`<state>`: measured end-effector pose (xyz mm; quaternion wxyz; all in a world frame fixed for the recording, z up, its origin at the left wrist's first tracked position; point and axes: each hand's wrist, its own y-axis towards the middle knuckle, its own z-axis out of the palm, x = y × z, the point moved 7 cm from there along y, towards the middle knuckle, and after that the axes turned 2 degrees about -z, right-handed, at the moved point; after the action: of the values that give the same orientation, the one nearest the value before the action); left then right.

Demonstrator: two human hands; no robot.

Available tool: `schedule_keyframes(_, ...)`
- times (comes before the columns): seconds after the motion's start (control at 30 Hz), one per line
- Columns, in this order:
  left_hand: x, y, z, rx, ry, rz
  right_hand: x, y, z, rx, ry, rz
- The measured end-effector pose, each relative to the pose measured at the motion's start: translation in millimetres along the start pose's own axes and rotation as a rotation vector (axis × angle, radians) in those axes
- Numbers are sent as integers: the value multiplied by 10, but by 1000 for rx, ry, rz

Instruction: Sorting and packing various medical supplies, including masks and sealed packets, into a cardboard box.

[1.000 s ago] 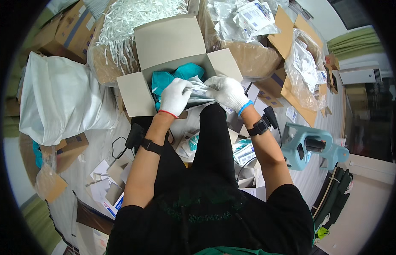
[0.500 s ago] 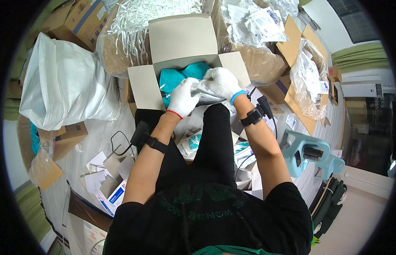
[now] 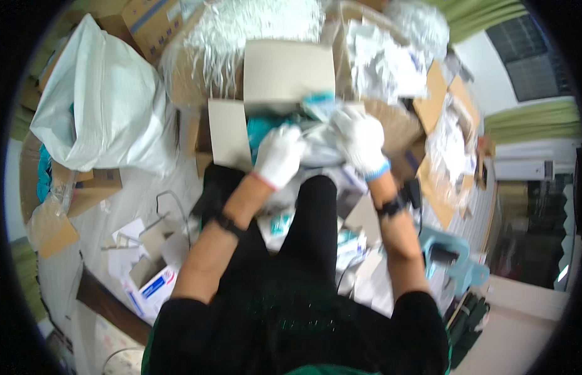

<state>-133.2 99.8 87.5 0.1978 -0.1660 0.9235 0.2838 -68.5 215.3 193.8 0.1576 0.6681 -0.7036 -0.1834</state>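
Both my hands wear white knit gloves over the open carton (image 3: 290, 72) in front of my knees. Teal face masks (image 3: 261, 130) lie inside it, partly hidden by my hands. My left hand (image 3: 280, 153) is closed, its fingertips pinching the near-left edge of a clear and whitish plastic bag (image 3: 321, 144). My right hand (image 3: 361, 140), smeared by motion, is curled over the bag's right side. Just beyond its fingers a teal and white packet (image 3: 319, 105) sticks up; blur hides whether it is part of the bag.
A white woven sack (image 3: 110, 112) stands at left. White straps (image 3: 256, 28) fill a box behind the carton, and white packets (image 3: 385, 62) fill another. Opened small boxes (image 3: 150, 269) litter the floor at lower left. A light-blue plastic stool (image 3: 472, 272) is at right.
My view has shifted, so the scene sits differently. My hands have drawn somewhat apart with the bag between them, and the teal and white packet now shows above my right hand.
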Motion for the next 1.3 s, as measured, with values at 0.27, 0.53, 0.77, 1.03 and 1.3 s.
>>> schedule_keyframes(0.27,-182,-101,-584,-298,-270,64,-63,-108,-150,-44,33,243)
schedule_keyframes(0.53,-273,62,-666,-274,-187,105,207,-26,-124,187,99,-19)
schedule_keyframes(0.77,-338,41,-421,-272,-226,230,300,-259,-313,46,375,84)
schedule_keyframes(1.03,-661,138,-463,-349,-174,391,-12,-545,-46,222,67,205)
schedule_keyframes(1.3,54,86,-994,-642,-583,-297,-935,-1181,-38,-250,923,884)
